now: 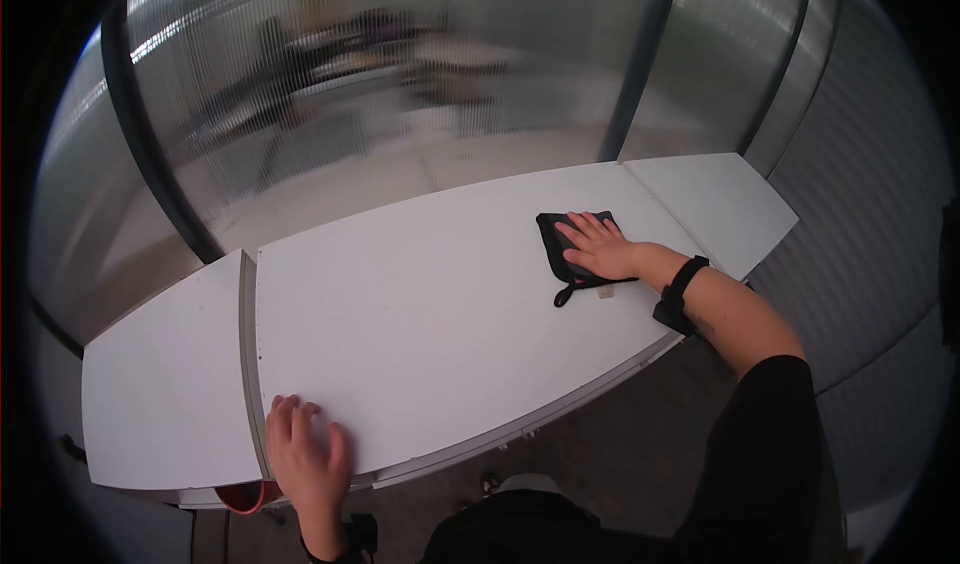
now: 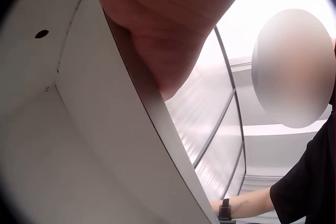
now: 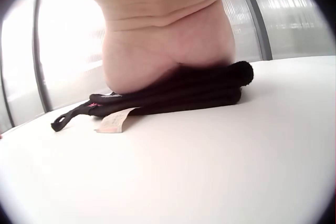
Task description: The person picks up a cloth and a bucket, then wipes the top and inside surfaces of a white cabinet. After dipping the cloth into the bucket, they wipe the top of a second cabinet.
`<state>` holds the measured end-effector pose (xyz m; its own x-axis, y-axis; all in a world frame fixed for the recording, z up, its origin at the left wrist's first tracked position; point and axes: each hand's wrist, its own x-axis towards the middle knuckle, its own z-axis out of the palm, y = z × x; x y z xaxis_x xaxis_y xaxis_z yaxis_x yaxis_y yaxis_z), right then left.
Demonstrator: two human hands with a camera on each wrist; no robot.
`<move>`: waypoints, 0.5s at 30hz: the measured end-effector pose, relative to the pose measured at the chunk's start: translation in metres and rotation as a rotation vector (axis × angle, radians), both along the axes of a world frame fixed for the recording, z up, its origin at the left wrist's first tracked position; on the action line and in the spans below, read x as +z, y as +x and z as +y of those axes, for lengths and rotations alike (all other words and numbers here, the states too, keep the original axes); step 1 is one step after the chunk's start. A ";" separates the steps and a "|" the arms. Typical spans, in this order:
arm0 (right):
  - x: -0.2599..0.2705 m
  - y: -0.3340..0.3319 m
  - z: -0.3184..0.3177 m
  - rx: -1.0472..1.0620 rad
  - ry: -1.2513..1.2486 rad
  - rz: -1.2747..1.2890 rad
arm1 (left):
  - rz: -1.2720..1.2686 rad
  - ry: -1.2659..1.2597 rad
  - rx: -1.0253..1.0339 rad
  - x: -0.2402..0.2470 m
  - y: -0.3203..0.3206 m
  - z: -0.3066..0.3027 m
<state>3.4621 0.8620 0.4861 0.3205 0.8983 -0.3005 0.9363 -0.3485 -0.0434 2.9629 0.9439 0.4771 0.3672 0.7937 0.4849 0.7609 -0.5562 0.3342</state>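
Observation:
A folded black cloth [image 1: 556,248] with a hanging loop lies on the white tabletop [image 1: 420,314], right of the middle. My right hand [image 1: 600,248] rests flat on it, fingers spread. The right wrist view shows the heel of that hand [image 3: 168,50] pressing on the cloth's layers [image 3: 184,95], a pale label [image 3: 116,122] sticking out beneath. At the table's front left, my left hand [image 1: 308,459] touches the top near the edge, fingers slightly bent, holding nothing. In the left wrist view the left hand [image 2: 168,19] lies over the table edge; its fingertips are hidden.
A narrow seam separates a left table section [image 1: 170,384] and another divides off the right section [image 1: 710,204]. Under the front left edge shows a red rounded object [image 1: 243,497]. Ribbed translucent panels [image 1: 400,114] with dark posts stand behind the table.

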 end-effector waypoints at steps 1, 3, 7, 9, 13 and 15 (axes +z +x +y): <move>0.000 0.006 0.017 -0.005 0.003 -0.008 | 0.000 -0.016 0.008 0.002 0.001 0.000; 0.003 0.018 0.044 -0.024 0.006 0.001 | 0.002 -0.027 0.016 0.006 0.003 -0.002; 0.001 0.042 0.094 -0.050 0.029 -0.019 | -0.030 -0.022 0.027 0.007 0.007 -0.003; 0.003 0.049 0.113 -0.087 0.041 -0.029 | -0.022 -0.030 0.032 0.012 0.010 -0.006; 0.002 0.060 0.137 -0.096 0.065 -0.032 | -0.019 -0.036 0.050 0.016 0.015 -0.011; 0.001 0.064 0.143 -0.102 0.072 -0.030 | -0.011 -0.032 0.045 0.016 0.015 -0.012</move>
